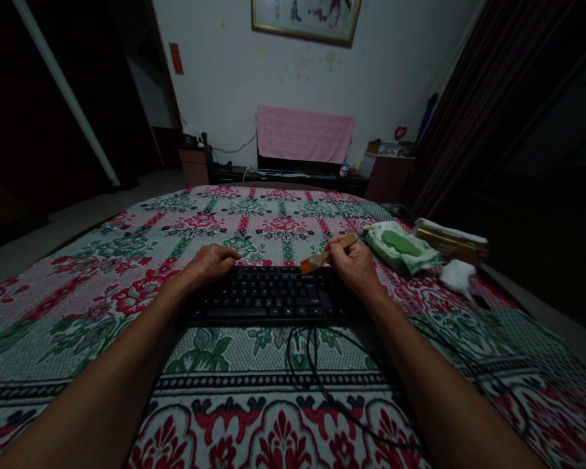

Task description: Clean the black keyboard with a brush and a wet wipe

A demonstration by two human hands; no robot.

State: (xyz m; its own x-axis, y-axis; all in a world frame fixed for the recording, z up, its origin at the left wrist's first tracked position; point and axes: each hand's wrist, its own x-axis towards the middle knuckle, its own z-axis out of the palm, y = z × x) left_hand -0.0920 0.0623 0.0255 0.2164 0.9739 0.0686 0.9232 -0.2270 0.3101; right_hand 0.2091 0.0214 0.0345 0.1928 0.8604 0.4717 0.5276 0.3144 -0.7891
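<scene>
A black keyboard [273, 296] lies on a flowered bedspread [127, 299] in front of me. My left hand [209, 262] rests curled on the keyboard's far left corner, fingers bent down over its edge. My right hand [354, 264] is closed round the wooden handle of a small brush [322, 257]. The brush's orange bristle end points left and down onto the far right part of the keys. The keyboard's black cable [317, 371] loops on the cover toward me.
A green-and-white wipes pack [400, 246] lies right of the keyboard, with a gold box [452, 240] and crumpled white tissue [456, 275] beyond it. A pink cloth [305, 133] covers a screen by the far wall. Dark curtains hang at right.
</scene>
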